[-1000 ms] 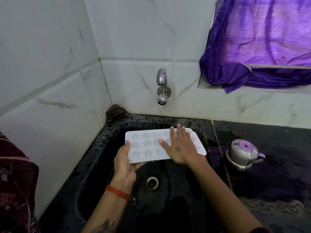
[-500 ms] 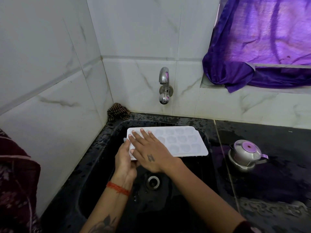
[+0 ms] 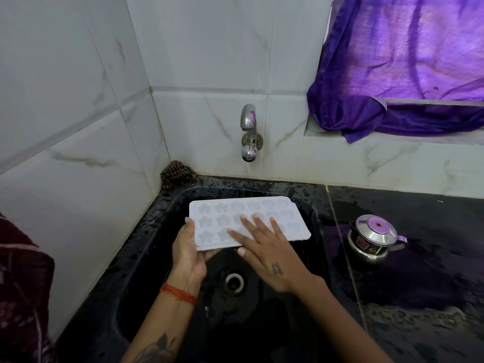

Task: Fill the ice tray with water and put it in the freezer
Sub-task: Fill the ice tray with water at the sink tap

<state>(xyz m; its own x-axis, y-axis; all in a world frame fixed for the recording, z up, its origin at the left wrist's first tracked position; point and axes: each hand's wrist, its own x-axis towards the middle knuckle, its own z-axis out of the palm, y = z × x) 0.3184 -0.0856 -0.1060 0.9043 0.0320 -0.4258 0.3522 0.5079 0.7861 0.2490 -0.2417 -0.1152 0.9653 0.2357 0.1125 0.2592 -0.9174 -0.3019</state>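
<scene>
A white ice tray (image 3: 262,209) with star-shaped cells is held level over the black sink (image 3: 162,231), below the wall tap (image 3: 248,134). My left hand (image 3: 187,251) grips its near left corner, thumb on top and fingers underneath. My right hand (image 3: 264,247) lies flat on the tray's middle with straight, spread fingers. No water runs from the tap. The drain (image 3: 233,282) shows under the tray.
A small steel kettle (image 3: 374,239) with a purple knob stands on the wet black counter to the right. A brown cloth (image 3: 176,174) is bunched in the sink's back left corner. A purple curtain (image 3: 406,64) hangs over the ledge at upper right. White tiled walls close the left and back.
My right hand slid from the tray's right part to its left end, then back to the middle. The left hand kept its hold and the tray stayed over the sink.
</scene>
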